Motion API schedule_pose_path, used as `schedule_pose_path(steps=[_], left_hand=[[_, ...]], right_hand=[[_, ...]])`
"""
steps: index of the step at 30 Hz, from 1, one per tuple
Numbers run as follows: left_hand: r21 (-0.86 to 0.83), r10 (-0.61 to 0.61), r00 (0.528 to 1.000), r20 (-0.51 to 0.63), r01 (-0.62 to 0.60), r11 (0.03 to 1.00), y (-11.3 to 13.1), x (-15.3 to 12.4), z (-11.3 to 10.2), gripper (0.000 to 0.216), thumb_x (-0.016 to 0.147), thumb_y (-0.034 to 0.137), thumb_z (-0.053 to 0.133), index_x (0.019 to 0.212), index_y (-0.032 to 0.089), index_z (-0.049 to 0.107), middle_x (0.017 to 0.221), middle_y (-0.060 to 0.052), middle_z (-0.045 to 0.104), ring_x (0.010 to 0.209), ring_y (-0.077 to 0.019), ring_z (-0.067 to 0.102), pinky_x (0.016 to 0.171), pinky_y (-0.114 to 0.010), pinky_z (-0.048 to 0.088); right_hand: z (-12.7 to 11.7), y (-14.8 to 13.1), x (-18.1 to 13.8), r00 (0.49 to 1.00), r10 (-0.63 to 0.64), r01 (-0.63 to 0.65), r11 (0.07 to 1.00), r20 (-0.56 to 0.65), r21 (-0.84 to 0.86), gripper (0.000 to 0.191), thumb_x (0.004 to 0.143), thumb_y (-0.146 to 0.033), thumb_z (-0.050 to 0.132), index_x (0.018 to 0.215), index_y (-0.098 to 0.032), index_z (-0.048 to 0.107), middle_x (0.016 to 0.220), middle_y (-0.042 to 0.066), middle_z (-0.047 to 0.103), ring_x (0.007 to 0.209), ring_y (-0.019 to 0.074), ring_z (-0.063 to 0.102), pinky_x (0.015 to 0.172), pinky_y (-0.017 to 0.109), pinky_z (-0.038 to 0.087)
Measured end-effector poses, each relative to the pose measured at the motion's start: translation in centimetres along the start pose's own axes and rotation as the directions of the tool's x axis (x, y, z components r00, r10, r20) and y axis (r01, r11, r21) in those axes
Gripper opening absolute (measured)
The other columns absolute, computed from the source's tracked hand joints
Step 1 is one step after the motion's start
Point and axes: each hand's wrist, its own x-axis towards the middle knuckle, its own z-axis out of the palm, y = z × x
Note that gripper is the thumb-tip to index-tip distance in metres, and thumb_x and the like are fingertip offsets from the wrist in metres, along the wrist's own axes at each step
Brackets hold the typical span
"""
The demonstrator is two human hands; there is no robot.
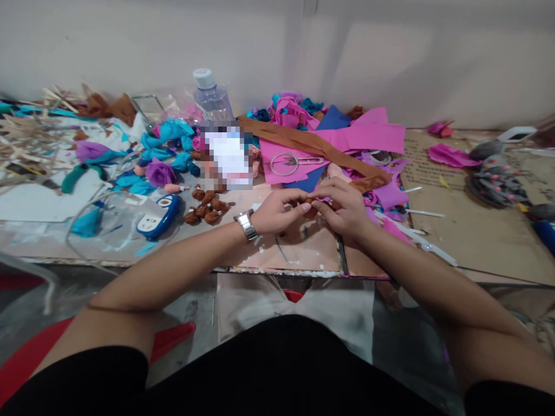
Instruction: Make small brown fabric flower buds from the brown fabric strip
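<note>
My left hand (281, 211) and my right hand (340, 205) meet over the near part of the table, with fingers and thumbs pinching a small piece of brown crepe paper (310, 209) between them. Much of the piece is hidden by the fingers. Left of my left hand lies a cluster of small brown crepe-paper balls (207, 206) with twisted ends. A long brown crepe strip (318, 143) runs across the pink paper (271, 153) beyond my hands. On that pink paper rest small thread snips (303, 160) and a ring (284, 163).
A phone (228, 156) and a capped plastic bottle (212, 98) stand behind the balls. To the left are a blue-and-white device (159, 218) and blue and purple paper flowers (160, 171). White sticks (433, 245) lie at right, near a cardboard sheet (459, 231) and a dark bundle (492, 182).
</note>
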Motion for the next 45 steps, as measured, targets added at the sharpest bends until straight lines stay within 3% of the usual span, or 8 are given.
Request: schedule_pose_path(steps=[9, 14, 24, 30, 40, 45], left_hand=[[0.009, -0.007, 0.996, -0.090, 0.008, 1.000, -0.29, 0.07, 0.40, 0.043, 0.102, 0.056, 0.068, 0.114, 0.015, 0.076, 0.105, -0.011, 0.081, 0.091, -0.0201, 0.075, 0.082, -0.032, 0.058], [0.079, 0.056, 0.983, -0.177, -0.043, 0.996, -0.59, 0.17, 0.35, 0.037, 0.098, 0.052, 0.072, 0.107, 0.016, 0.071, 0.108, -0.009, 0.077, 0.096, -0.0189, 0.072, 0.084, -0.031, 0.057], [-0.004, -0.036, 0.989, -0.147, 0.036, 0.999, -0.46, 0.19, 0.44, 0.043, 0.097, 0.058, 0.073, 0.105, 0.016, 0.075, 0.101, -0.008, 0.079, 0.090, -0.0184, 0.072, 0.081, -0.031, 0.058], [-0.091, -0.098, 0.981, -0.170, 0.083, 0.992, -0.75, 0.20, 0.42, 0.045, 0.096, 0.060, 0.073, 0.105, 0.017, 0.075, 0.105, -0.009, 0.079, 0.093, -0.0197, 0.074, 0.085, -0.033, 0.060], [-0.099, -0.102, 0.982, -0.158, 0.087, 0.991, -0.59, 0.17, 0.24, 0.042, 0.098, 0.057, 0.071, 0.106, 0.016, 0.075, 0.102, -0.009, 0.079, 0.087, -0.0182, 0.073, 0.083, -0.032, 0.059], [-0.022, -0.038, 0.988, -0.149, 0.035, 0.999, -0.23, 0.14, 0.24, 0.044, 0.101, 0.060, 0.067, 0.103, 0.016, 0.075, 0.098, -0.008, 0.079, 0.087, -0.0188, 0.073, 0.083, -0.033, 0.058]], right_hand=[[0.20, 0.06, 0.07, 0.999, -0.006, 0.007, 0.999, -0.031, 0.044, 0.015, 0.105, -0.039, 0.068, 0.111, -0.026, 0.073, 0.099, 0.007, 0.076, 0.094, 0.0246, 0.072, 0.086, 0.043, 0.059], [0.14, 0.10, 0.11, 1.000, 0.009, -0.009, 1.000, -0.026, 0.029, 0.020, 0.105, -0.045, 0.068, 0.108, -0.026, 0.074, 0.100, 0.007, 0.078, 0.093, 0.0248, 0.073, 0.086, 0.043, 0.059], [0.15, 0.25, 0.03, 1.000, -0.015, 0.015, 1.000, -0.022, 0.006, 0.015, 0.104, -0.040, 0.072, 0.108, -0.026, 0.076, 0.096, 0.006, 0.080, 0.091, 0.0234, 0.075, 0.086, 0.041, 0.060], [0.08, 0.12, 0.05, 1.000, 0.010, -0.010, 1.000, -0.021, -0.006, 0.023, 0.100, -0.047, 0.077, 0.109, -0.026, 0.077, 0.097, 0.005, 0.083, 0.089, 0.0235, 0.076, 0.086, 0.041, 0.058], [0.04, 0.07, -0.21, 0.999, 0.041, -0.042, 0.999, -0.033, -0.032, 0.020, 0.101, -0.047, 0.076, 0.105, -0.027, 0.079, 0.095, 0.004, 0.084, 0.086, 0.0229, 0.076, 0.087, 0.041, 0.057], [0.10, 0.19, -0.37, 0.997, 0.078, -0.079, 0.996, -0.021, -0.045, 0.026, 0.100, -0.051, 0.076, 0.111, -0.028, 0.080, 0.093, 0.004, 0.082, 0.086, 0.0236, 0.074, 0.086, 0.042, 0.058]])
